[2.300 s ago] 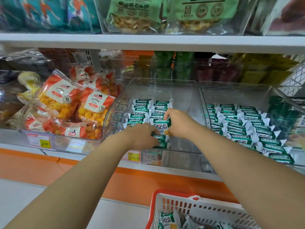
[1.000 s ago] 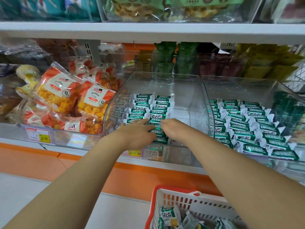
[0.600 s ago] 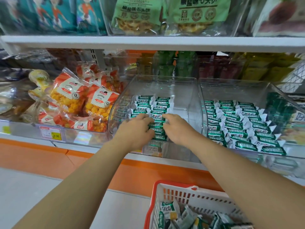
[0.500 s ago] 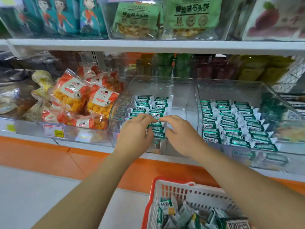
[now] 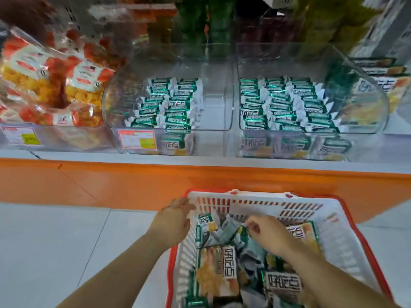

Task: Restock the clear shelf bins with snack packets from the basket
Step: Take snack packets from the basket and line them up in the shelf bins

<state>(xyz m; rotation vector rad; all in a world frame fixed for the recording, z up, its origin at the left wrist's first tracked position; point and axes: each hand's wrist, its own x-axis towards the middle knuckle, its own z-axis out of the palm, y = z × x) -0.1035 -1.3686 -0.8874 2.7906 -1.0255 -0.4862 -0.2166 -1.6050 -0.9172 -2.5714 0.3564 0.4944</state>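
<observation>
Both hands down at the basket (image 5: 255,202); left hand (image 5: 173,221) loose, fingers straightish, against the rim's far left corner, holding nothing; right hand (image 5: 270,235) inside, fingers curled over the packets (image 5: 205,221), thumb and forefinger meeting at a grey-green wrapper; too blurred to tell whether the pinch has closed. Small packets lie jumbled among bigger flat packs (image 5: 216,276). Middle bin (image 5: 219,90) on the shelf above holds two rows at its left, right side bare; right bin (image 5: 360,90) looks filled across. My judgement: steady the rim with the left; gather several small ones facing one way; lift clear of the basket wall; start a third row.
</observation>
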